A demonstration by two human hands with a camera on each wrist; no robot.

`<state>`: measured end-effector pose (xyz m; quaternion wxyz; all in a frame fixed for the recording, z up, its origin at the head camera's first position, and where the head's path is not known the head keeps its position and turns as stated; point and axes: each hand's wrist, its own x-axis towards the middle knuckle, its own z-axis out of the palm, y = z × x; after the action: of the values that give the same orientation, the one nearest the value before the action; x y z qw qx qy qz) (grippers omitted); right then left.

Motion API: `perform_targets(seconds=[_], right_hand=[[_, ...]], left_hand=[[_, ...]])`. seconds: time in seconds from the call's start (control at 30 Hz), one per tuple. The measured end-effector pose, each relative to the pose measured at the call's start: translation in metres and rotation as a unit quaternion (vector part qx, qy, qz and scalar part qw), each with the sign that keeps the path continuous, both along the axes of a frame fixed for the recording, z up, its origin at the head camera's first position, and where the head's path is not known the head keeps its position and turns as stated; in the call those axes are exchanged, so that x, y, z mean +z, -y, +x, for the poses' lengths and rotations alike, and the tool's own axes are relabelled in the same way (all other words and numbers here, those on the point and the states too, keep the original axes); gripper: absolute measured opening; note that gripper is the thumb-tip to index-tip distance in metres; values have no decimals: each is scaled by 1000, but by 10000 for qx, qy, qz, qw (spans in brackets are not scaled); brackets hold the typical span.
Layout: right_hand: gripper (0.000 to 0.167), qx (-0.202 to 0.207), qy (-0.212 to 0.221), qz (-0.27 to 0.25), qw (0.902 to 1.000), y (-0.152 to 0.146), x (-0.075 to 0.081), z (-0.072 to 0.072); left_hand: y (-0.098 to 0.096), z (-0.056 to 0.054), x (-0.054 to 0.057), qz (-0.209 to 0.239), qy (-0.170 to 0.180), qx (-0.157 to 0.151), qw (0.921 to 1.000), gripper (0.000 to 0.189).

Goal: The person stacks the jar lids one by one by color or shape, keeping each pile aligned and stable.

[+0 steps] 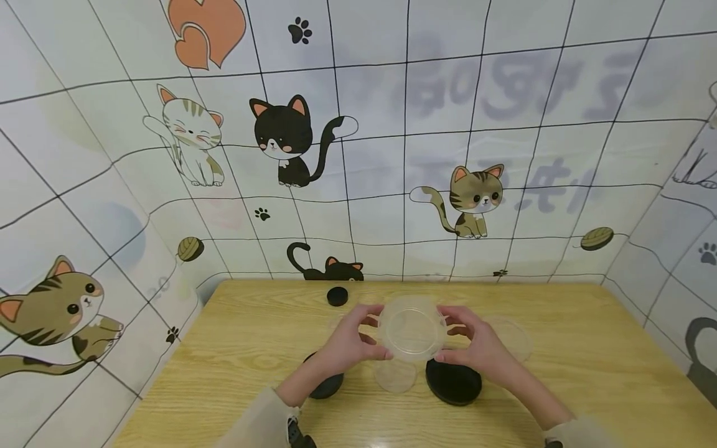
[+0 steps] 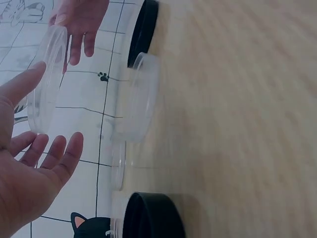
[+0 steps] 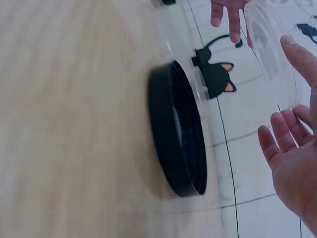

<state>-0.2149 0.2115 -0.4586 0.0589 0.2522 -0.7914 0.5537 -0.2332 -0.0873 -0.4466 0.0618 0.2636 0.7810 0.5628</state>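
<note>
With our left grip [image 1: 354, 339] and right grip [image 1: 477, 342], we pinch one clear lid [image 1: 414, 330] by its left and right edges, above the bench [image 1: 241, 342].

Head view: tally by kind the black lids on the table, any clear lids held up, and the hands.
Black lids: 3
Held clear lid: 1
Hands: 2
Total: 6
</note>
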Motion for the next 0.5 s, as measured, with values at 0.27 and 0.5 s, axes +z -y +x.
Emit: perform_targets(seconds=[0.27,0.5], right_hand=[[73,147,-29,125,9998,13,-5,19],[72,463,-203,43,9987,22,-11,29]], left_hand=[[16,26,-2,0,194,4,9998,79],[29,44,-3,-170,276,152,9994,80]])
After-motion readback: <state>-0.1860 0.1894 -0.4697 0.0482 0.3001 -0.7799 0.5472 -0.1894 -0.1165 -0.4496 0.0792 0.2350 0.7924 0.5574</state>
